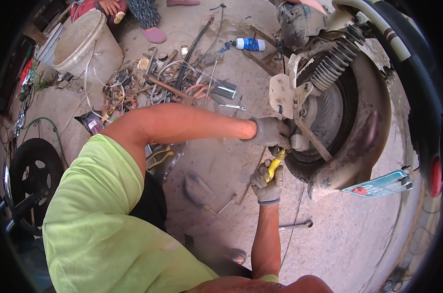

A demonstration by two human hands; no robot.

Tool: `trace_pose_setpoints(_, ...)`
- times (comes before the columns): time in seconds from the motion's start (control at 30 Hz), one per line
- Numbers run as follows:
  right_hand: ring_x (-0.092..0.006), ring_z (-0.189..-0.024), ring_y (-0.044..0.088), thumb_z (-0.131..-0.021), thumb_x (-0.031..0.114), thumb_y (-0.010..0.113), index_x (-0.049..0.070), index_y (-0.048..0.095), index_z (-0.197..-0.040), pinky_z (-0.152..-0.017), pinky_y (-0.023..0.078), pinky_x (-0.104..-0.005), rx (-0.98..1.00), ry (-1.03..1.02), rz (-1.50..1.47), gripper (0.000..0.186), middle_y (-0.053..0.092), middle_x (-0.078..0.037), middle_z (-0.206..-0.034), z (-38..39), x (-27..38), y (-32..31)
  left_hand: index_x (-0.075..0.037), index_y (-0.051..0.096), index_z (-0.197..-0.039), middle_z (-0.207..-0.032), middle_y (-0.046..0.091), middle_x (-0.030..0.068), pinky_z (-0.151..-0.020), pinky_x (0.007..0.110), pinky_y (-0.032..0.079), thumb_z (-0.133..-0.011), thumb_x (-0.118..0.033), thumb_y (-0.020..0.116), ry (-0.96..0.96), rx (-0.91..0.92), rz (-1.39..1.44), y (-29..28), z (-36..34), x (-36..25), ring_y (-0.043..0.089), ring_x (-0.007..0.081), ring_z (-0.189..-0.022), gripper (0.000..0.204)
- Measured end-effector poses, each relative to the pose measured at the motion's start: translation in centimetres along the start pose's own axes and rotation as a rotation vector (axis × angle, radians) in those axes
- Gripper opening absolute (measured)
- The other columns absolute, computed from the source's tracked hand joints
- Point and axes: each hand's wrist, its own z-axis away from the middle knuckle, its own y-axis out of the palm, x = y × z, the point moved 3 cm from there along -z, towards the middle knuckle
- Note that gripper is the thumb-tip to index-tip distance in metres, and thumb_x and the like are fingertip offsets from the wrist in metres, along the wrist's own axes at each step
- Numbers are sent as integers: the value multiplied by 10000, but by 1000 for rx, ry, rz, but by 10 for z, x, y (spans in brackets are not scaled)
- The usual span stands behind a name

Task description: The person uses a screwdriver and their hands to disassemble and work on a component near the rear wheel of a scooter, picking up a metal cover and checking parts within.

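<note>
Both my hands wear grey gloves and work low beside the rear wheel [338,122] of a scooter. My right hand [267,184] is wrapped round the yellow handle of a screwdriver [276,163], which points up toward the wheel hub. At the hub, just above the handle, my left hand [270,132] has its fingers curled in against the parts there. What those fingers grip is hidden, and so is the screwdriver's tip. A metal strut [313,139] slants down across the wheel, beside my left fingertips. Above it sits the coil shock absorber [336,58].
Loose tools and parts [153,83] lie heaped at the upper left, near a white bucket [89,46]. A spanner [297,225] lies right of my right forearm. Yellow-handled pliers [160,156] rest under my left arm. A blue-and-white bottle [250,44] lies farther off. Another person's foot [154,35] shows behind.
</note>
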Motion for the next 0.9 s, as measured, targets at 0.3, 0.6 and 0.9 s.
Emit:
trace_pose_setpoints(0.3,-231,-1127,667,-1075,446,626,206,476,-1612,-858,569,-378,-661,-235,987,607,633,-43,-1433,10,56,-126,-42,800,-1111,-1006,797,136,-881,377,575,-940,-346,748,74,-64,-96,0,-2,0,752,248,-952,352)
trace_pose_setpoints(0.6,-183,-1130,665,-1043,201,721,-2,655,-1411,-960,565,-369,-657,-593,1337,425,707,-66,-1308,13,51,-14,-13,776,-1141,-992,802,105,-834,351,590,-971,-319,732,7,-34,38,0,2,12,767,196,-887,353)
trace_pose_setpoints(0.9,-172,-1058,654,-1043,242,719,76,654,-1344,-929,528,-357,-726,-441,844,350,715,-36,-1192,108,102,-26,13,782,-1079,-931,801,96,-773,324,606,-991,-268,726,7,42,132,1,0,6,781,176,-824,299)
